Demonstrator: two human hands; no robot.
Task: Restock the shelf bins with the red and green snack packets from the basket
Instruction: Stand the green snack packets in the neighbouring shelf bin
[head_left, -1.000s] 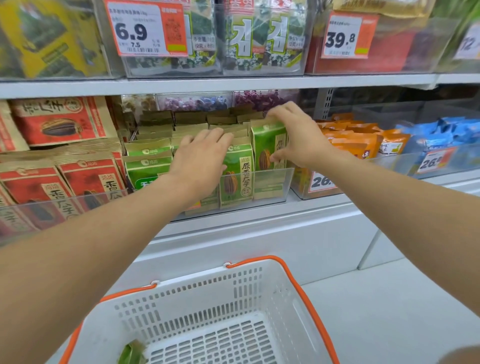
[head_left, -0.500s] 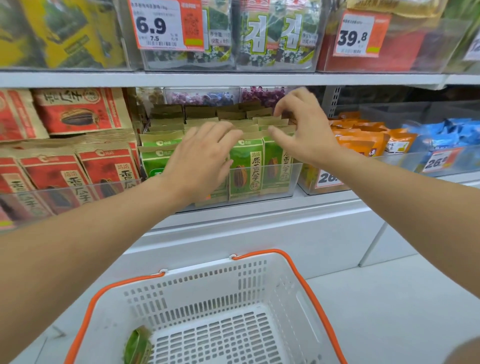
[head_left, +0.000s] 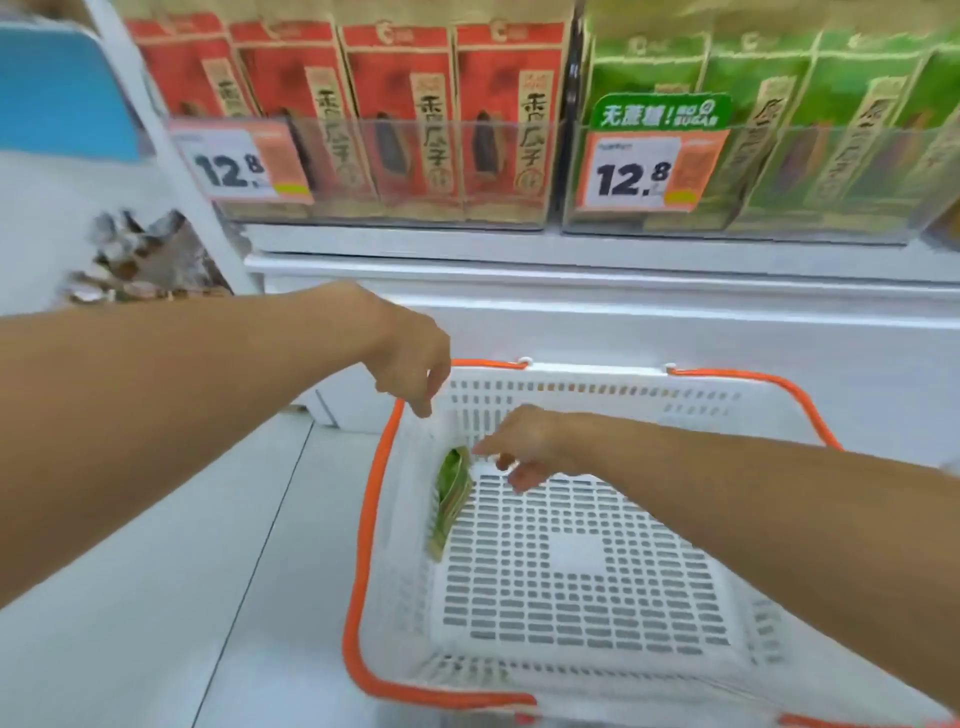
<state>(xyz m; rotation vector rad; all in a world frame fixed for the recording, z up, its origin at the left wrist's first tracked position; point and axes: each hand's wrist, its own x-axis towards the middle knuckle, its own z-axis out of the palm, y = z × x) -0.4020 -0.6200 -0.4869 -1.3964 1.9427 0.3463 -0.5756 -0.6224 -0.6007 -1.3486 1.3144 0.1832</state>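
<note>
Your right hand reaches green packet against basket wall, fingers loose, grasping nothing. Left hand idle, loosely curled. Next: pinch packet, lift to green bin.

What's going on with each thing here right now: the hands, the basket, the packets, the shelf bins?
Left hand: above the basket's left rim, fingers loosely curled, holding nothing.
Right hand: inside the basket, fingers reaching toward the green packets, not gripping yet.
Green packets: on edge against the basket's left wall.
Basket: otherwise bare inside.
Red bin: filled with upright packets.
Green bin: filled with upright packets.
</note>
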